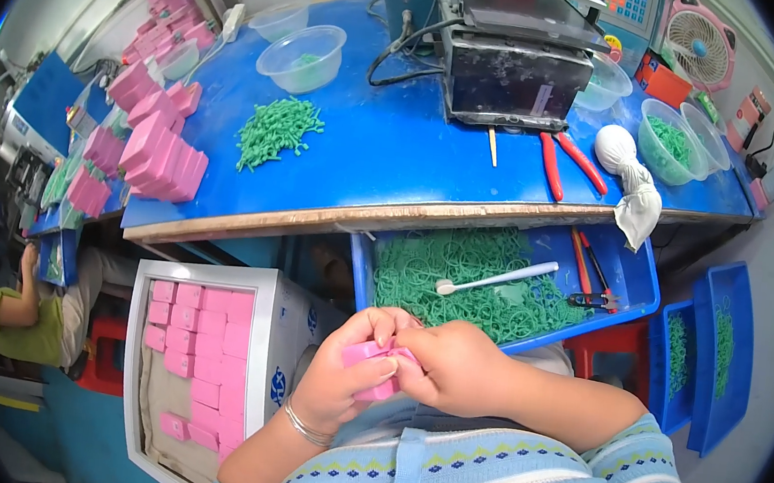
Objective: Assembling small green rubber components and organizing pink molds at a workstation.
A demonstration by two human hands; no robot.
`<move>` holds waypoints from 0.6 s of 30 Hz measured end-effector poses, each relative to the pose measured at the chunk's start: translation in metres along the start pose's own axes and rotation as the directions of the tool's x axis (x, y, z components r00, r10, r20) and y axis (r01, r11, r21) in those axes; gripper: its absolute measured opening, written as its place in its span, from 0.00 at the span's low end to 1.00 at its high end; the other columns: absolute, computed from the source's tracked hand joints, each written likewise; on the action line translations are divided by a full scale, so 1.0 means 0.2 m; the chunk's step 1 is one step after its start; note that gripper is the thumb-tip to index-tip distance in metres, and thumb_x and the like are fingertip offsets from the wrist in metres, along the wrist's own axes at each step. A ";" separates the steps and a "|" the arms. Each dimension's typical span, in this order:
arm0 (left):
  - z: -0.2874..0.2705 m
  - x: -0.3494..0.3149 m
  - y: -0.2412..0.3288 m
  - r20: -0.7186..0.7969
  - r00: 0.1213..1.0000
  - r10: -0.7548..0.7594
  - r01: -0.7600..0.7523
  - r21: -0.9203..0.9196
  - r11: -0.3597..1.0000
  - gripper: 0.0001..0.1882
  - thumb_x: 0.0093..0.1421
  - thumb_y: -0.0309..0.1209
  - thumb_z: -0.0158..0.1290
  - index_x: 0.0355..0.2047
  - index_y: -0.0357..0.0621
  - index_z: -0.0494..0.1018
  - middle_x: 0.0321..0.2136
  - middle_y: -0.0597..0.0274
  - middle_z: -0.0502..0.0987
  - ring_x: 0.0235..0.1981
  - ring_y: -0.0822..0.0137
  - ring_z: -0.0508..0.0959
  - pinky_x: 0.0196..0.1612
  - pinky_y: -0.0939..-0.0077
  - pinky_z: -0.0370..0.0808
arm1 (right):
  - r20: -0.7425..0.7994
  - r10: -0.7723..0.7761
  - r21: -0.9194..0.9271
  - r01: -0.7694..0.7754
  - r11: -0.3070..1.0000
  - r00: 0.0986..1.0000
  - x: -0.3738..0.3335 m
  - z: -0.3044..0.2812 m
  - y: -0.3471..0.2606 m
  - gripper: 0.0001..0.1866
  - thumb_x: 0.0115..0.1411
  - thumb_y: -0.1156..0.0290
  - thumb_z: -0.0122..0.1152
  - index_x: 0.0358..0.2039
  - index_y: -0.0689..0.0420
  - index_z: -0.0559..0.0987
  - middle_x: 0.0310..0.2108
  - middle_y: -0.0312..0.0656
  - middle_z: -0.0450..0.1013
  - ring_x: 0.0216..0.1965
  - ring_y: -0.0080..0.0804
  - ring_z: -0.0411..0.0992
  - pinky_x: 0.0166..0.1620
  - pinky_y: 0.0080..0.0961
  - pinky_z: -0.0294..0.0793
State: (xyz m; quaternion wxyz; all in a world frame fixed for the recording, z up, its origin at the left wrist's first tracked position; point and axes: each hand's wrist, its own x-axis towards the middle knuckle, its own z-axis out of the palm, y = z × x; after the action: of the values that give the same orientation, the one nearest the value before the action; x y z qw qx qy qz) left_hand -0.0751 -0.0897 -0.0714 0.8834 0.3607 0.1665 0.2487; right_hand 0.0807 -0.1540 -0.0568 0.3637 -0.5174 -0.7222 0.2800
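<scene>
Low at the frame's centre we pinch a small pink case point(372, 364) between left hand point(341, 380) and right hand point(452, 367), close over the drawer point(639, 285) of green bands point(467, 283), keeping supplies within reach

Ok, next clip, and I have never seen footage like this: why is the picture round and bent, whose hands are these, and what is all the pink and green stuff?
The picture comes from a wide fisheye camera worn on a person's head, looking down, so straight edges curve near the rim. The two bare hands at the bottom are the wearer's own. The left hand and right hand together hold a small pink plastic block between the fingers. Ahead is a long blue worktable with a loose heap of small green pieces, stacked pink blocks, clear plastic bowls, red-handled pliers and a dark boxy machine. Below the table edge a blue tray of green rubber rings holds a white toothbrush. On the left, a white box holds rows of pink blocks.
</scene>
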 end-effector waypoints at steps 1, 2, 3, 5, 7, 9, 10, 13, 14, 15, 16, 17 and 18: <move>-0.01 0.01 0.01 -0.006 1.000 -0.006 0.006 0.002 1.000 0.14 0.48 0.25 0.57 0.31 0.46 0.62 0.40 0.61 0.63 0.47 0.66 0.65 0.53 0.70 0.64 | -0.001 0.002 0.009 -0.002 1.000 1.000 0.01 -0.01 0.03 0.09 0.55 0.66 0.51 0.26 0.58 0.71 0.19 0.47 0.69 0.20 0.45 0.70 0.25 0.39 0.70; -0.02 0.01 0.01 0.012 1.000 0.015 -0.014 -0.039 0.999 0.14 0.47 0.25 0.56 0.30 0.47 0.62 0.40 0.61 0.63 0.48 0.65 0.65 0.53 0.70 0.63 | 0.024 -0.021 0.118 0.018 0.993 0.999 0.03 -0.01 0.05 0.09 0.56 0.66 0.51 0.25 0.58 0.71 0.19 0.46 0.68 0.19 0.45 0.70 0.25 0.39 0.69; -0.03 0.02 0.02 0.029 0.999 0.038 -0.035 -0.081 0.996 0.15 0.45 0.26 0.56 0.30 0.47 0.61 0.39 0.62 0.63 0.48 0.65 0.65 0.54 0.71 0.62 | 0.048 -0.049 0.226 0.037 0.973 0.998 0.05 -0.01 0.07 0.09 0.57 0.67 0.50 0.25 0.58 0.70 0.18 0.46 0.67 0.19 0.44 0.69 0.24 0.38 0.69; -0.06 0.02 0.03 0.030 0.999 0.037 -0.033 -0.126 0.991 0.14 0.44 0.28 0.55 0.30 0.47 0.62 0.38 0.62 0.64 0.48 0.64 0.65 0.54 0.67 0.62 | -0.004 -0.085 0.330 0.081 0.941 0.996 0.08 0.00 0.09 0.10 0.60 0.66 0.48 0.26 0.58 0.70 0.16 0.44 0.66 0.17 0.41 0.68 0.23 0.36 0.68; -0.09 0.03 0.04 0.036 0.998 0.043 -0.036 -0.173 0.984 0.14 0.43 0.30 0.55 0.29 0.48 0.63 0.37 0.62 0.64 0.48 0.63 0.65 0.55 0.64 0.62 | -0.058 -0.116 0.419 0.130 0.899 0.992 0.10 0.00 0.09 0.12 0.63 0.65 0.45 0.26 0.58 0.69 0.14 0.43 0.64 0.14 0.38 0.66 0.21 0.33 0.67; -0.12 0.05 0.03 0.043 0.998 0.040 -0.005 -0.612 0.791 0.11 0.42 0.33 0.53 0.26 0.49 0.64 0.34 0.62 0.65 0.47 0.62 0.65 0.54 0.57 0.62 | -0.017 0.166 0.965 -0.027 0.262 0.986 0.13 -0.03 0.09 0.15 0.66 0.62 0.38 0.29 0.59 0.67 0.08 0.39 0.57 0.07 0.27 0.57 0.13 0.22 0.59; -0.14 0.06 0.02 0.087 0.994 0.066 0.005 -0.636 0.772 0.12 0.43 0.36 0.54 0.28 0.48 0.68 0.39 0.59 0.67 0.51 0.58 0.64 0.56 0.46 0.59 | -0.085 0.263 0.907 -0.034 0.419 0.961 0.15 -0.02 0.08 0.17 0.67 0.60 0.34 0.30 0.59 0.67 0.07 0.35 0.56 0.06 0.23 0.52 0.12 0.18 0.56; -0.13 0.01 0.04 -0.173 0.984 -0.027 -0.091 -0.635 0.767 0.21 0.44 0.39 0.55 0.38 0.44 0.71 0.48 0.54 0.67 0.55 0.52 0.63 0.58 0.40 0.54 | -0.339 0.506 0.821 -0.014 0.571 0.794 0.27 -0.04 0.17 0.18 0.68 0.59 0.35 0.30 0.59 0.67 0.08 0.35 0.58 0.07 0.23 0.55 0.12 0.17 0.56; -0.15 -0.01 0.03 -0.081 0.996 0.027 -0.073 -0.646 0.760 0.24 0.48 0.38 0.55 0.45 0.41 0.68 0.53 0.48 0.64 0.59 0.47 0.59 0.60 0.35 0.49 | -0.293 0.546 0.847 -0.053 0.530 0.785 0.27 -0.09 0.23 0.17 0.68 0.59 0.35 0.31 0.59 0.67 0.09 0.35 0.60 0.08 0.22 0.58 0.13 0.17 0.57; -0.15 -0.03 0.04 -0.064 0.998 0.028 -0.063 -0.649 0.758 0.24 0.48 0.38 0.55 0.45 0.41 0.68 0.53 0.48 0.64 0.59 0.47 0.59 0.60 0.35 0.49 | -0.246 0.583 0.870 -0.089 0.485 0.774 0.27 -0.16 0.27 0.17 0.68 0.58 0.34 0.32 0.58 0.66 0.10 0.36 0.62 0.09 0.22 0.61 0.13 0.17 0.58; -0.13 -0.05 0.06 -0.136 0.991 0.015 -0.075 -0.452 0.889 0.23 0.49 0.34 0.55 0.46 0.40 0.67 0.53 0.46 0.63 0.58 0.46 0.59 0.59 0.34 0.51 | -0.202 0.638 0.857 -0.181 0.482 0.743 0.28 -0.21 0.29 0.20 0.67 0.56 0.35 0.35 0.61 0.67 0.12 0.38 0.66 0.10 0.23 0.64 0.13 0.16 0.59; -0.12 -0.07 0.07 -0.206 0.978 0.024 -0.072 -0.229 0.971 0.23 0.51 0.31 0.54 0.47 0.39 0.65 0.53 0.44 0.63 0.58 0.45 0.59 0.58 0.33 0.52 | -0.173 0.671 0.862 -0.218 0.457 0.721 0.28 -0.24 0.29 0.23 0.66 0.53 0.36 0.37 0.63 0.68 0.17 0.42 0.70 0.11 0.24 0.66 0.14 0.16 0.62; -0.13 -0.08 0.07 -0.216 0.976 0.041 -0.089 -0.214 0.973 0.23 0.53 0.25 0.52 0.50 0.38 0.60 0.53 0.44 0.63 0.58 0.46 0.61 0.57 0.39 0.59 | -0.139 0.656 0.849 -0.251 0.464 0.742 0.25 -0.26 0.30 0.25 0.65 0.51 0.37 0.37 0.64 0.69 0.19 0.44 0.71 0.12 0.25 0.68 0.15 0.17 0.65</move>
State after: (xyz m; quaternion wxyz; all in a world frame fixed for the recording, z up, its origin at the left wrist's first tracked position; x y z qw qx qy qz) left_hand -0.1047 -0.0756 -0.0777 0.8870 0.2365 0.2178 0.3314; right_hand 0.1449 -0.0871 -0.0615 0.6163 -0.5301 -0.2461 0.5279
